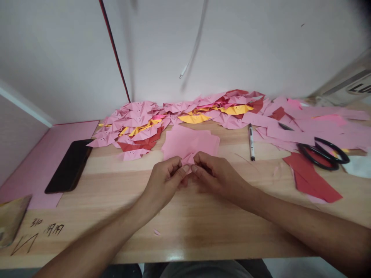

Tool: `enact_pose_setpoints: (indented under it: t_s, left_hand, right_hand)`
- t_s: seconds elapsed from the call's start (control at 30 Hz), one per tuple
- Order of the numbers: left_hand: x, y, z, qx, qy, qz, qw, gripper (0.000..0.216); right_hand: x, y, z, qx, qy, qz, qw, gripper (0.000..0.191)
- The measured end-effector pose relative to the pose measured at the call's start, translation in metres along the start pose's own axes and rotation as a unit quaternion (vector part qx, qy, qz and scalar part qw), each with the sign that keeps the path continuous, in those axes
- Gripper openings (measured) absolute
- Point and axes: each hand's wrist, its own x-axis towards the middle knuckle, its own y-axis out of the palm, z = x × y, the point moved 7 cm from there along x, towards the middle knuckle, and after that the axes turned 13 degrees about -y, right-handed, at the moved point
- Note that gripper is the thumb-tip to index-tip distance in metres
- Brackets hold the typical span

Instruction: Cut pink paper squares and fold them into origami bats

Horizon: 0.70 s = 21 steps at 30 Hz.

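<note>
Between my two hands is a small folded piece of pink paper point(188, 159), pinched from both sides just above the wooden table. My left hand point(166, 175) grips its left edge with thumb and curled fingers. On the other side my right hand point(214, 172) pinches the right edge, its thumb tip close to the left thumb. Right behind the hands lies a stack of pink paper sheets point(189, 139), its near edge partly hidden by my fingers. The folded paper's underside is hidden.
Folded pink, yellow and red paper shapes point(142, 112) line the wall. A phone point(69, 166) lies left on a pink sheet point(29, 166). To the right are a marker point(251, 143), black-handled scissors point(321, 156), red paper point(315, 179) and pink scraps point(319, 127). A white cable point(193, 54) hangs behind.
</note>
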Motion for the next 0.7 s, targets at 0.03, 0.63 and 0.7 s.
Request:
enact_pose_setpoints:
  t_s: [0.03, 0.63, 0.7]
  left_hand:
    - [0.0, 0.0, 0.001, 0.005, -0.006, 0.008, 1.0, 0.032]
    - [-0.035, -0.006, -0.04, 0.341, 0.359, -0.116, 0.861, 0.025]
    - [-0.035, -0.006, -0.038, 0.364, 0.376, -0.146, 0.84, 0.019]
  right_hand:
    - [0.0, 0.0, 0.001, -0.007, -0.001, 0.005, 1.0, 0.018]
    - [0.002, -0.003, -0.008, 0.028, 0.015, 0.06, 0.998, 0.02]
    - [0.002, -0.001, -0.007, 0.052, 0.018, 0.067, 0.996, 0.021]
